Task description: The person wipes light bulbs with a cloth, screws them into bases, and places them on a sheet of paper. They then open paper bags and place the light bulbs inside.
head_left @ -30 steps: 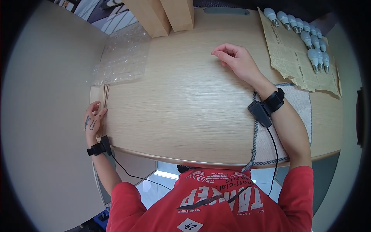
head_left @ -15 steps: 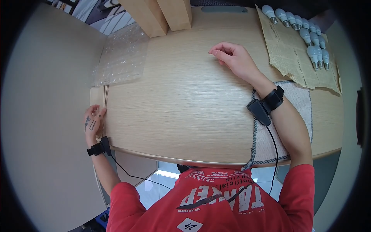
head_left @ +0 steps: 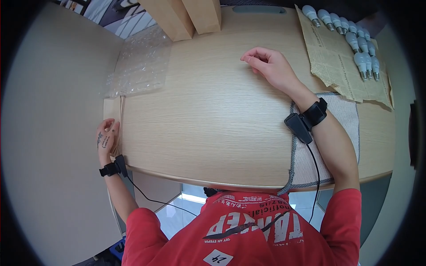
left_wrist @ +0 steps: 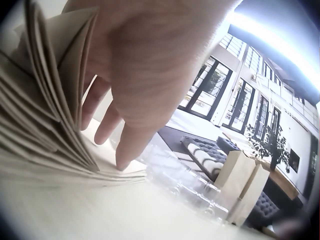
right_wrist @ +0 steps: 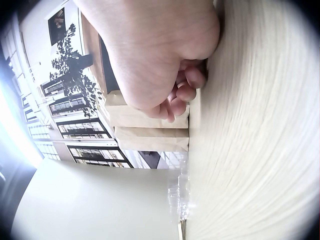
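At the table's left side my left hand (head_left: pixel 105 136) rests on a stack of flat, folded brown paper bags (head_left: pixel 112 107). The left wrist view has its fingers (left_wrist: pixel 131 145) reaching down, fairly straight, with a fingertip touching the paper. Beside them, the folded layers of the bags (left_wrist: pixel 50 115) fan upward. My right hand (head_left: pixel 271 68) lies on its side on the table, fingers loosely curled and holding nothing. In the right wrist view, the curled fingers (right_wrist: pixel 186 93) sit just above the wooden surface.
Two upright brown paper bags (head_left: pixel 202 17) stand at the back. Clear bubble wrap (head_left: pixel 141 62) lies beyond the flat bags. Several light bulbs (head_left: pixel 350 42) rest on printed brown paper (head_left: pixel 330 66) at back right. A grey-edged cloth (head_left: pixel 339 128) lies under my right forearm.
The left hand's fingers have shifted slightly over the stack, and the bags' edges near the hand look more spread. The right hand stays in place.
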Motion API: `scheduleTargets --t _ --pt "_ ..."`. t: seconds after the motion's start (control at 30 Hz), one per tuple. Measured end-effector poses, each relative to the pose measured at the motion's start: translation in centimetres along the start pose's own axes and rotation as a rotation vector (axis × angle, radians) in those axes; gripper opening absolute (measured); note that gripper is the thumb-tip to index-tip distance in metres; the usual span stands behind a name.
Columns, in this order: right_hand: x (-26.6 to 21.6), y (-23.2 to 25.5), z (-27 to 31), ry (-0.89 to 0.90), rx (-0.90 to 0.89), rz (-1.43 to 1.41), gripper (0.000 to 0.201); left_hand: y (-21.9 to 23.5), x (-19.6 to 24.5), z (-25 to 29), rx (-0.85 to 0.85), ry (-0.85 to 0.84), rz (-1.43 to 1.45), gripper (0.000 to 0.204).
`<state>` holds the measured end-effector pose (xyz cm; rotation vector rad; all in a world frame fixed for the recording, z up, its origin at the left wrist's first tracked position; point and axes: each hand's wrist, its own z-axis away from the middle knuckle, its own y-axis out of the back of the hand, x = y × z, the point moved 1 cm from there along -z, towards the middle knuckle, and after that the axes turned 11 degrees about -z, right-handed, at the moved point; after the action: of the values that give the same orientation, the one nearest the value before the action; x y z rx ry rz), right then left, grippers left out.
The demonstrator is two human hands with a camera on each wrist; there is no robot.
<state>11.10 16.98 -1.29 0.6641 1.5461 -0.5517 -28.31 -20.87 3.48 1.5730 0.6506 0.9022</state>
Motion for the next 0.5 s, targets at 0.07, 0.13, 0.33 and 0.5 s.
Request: scheduleTargets --t 0.07,0.13,0.33,0.5 --pt "0.1 0.0 0.0 0.008 -0.002 -0.006 0.023 -0.1 0.3 0.0 0.017 0.006 -0.023 0.043" --pt "0.1 0.0 0.0 0.001 -0.013 -0.001 0.022 0.3 2.0 0.7 0.049 -0.006 -0.091 0.043" --pt "0.0 0.0 0.1 0.008 -0.010 -0.007 0.023 -0.1 1.3 0.3 0.032 -0.044 -0.041 0.046" --pt "-0.2 0.0 0.2 0.000 -0.032 -0.021 0.023 0.0 0.8 0.2 -0.014 -0.044 0.042 0.043"
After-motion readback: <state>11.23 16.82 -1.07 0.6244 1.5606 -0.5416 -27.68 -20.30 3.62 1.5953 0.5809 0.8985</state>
